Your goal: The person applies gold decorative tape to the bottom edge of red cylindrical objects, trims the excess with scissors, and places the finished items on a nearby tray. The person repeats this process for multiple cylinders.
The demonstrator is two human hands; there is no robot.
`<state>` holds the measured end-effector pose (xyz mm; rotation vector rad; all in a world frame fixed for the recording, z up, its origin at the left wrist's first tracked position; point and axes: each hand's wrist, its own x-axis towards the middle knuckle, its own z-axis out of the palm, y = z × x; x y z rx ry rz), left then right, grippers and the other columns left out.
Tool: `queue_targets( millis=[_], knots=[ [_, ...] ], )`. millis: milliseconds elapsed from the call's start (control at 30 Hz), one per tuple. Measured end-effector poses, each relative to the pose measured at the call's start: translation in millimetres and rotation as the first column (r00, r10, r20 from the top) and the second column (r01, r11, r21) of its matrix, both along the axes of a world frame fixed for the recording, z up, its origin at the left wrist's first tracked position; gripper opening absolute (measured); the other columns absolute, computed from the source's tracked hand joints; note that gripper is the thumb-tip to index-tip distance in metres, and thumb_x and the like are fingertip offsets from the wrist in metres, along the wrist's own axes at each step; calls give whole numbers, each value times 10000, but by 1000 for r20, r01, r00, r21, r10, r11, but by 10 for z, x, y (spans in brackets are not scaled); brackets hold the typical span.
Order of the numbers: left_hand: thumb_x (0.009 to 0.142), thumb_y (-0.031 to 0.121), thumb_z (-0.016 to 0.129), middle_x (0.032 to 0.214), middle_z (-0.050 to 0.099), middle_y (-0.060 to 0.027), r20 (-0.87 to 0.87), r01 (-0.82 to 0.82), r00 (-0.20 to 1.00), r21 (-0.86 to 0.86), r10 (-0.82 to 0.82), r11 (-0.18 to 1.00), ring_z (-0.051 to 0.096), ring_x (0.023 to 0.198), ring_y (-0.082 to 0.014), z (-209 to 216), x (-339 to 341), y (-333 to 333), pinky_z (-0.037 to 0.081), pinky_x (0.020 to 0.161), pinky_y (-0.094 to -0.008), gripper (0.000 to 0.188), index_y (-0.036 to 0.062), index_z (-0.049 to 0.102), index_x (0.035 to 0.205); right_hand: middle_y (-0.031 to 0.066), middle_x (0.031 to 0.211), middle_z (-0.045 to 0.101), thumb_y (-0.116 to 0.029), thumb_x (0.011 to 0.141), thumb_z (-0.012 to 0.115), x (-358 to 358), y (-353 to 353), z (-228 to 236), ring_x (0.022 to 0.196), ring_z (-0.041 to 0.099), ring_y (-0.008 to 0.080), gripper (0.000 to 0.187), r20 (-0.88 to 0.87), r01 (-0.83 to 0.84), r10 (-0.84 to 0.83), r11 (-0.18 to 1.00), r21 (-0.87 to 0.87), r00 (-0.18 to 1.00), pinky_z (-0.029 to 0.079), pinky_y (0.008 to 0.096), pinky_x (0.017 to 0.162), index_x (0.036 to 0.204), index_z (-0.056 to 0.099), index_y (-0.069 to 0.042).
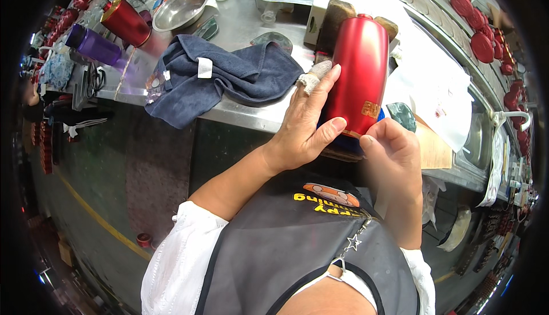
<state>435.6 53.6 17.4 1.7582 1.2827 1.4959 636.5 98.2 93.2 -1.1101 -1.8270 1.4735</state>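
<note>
- The left forearm (243, 184), bare, angles up toward 2 o'clock.
- The left hand (306, 119) sits near 2 o'clock of the view's centre, its back in sight, fingers extended rather than curled.
- Its thumb (329, 132), spread from the fingers, points to 2 o'clock; the foremost finger points to 1.
- The right forearm (407, 218), also bare, rises toward 12 o'clock, blurred near the wrist.
- The right hand (397, 148) lies at 3 o'clock, fingers curled inward.
- Its thumb (372, 149) aims at 11, close to the bent index finger.
</note>
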Motion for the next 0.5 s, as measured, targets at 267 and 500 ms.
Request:
queue_targets(
  millis=[267,500],
  knots=[
    [995,404,614,1533,363,-320,-17,-19,1000,5,19,1000,356,1418,-460,5,11,9,244,1198,-499,805,-49,288,1576,-51,619,558,-37,920,700,4,8,-17,564,436,9,143,3,-6,6,999,-36,1000,335,212,504,815,608,-8],
    [955,432,675,1505,378,-322,-73,-57,995,58,62,997,377,1389,-468,11,40,26,270,1182,-515,885,-48,270,1578,-38,630,576,-26,919,697,-15,-2,-20,578,459,9,142,-26,-4,4,1000,-6,1000,358,213,513,816,602,0]
  ],
)
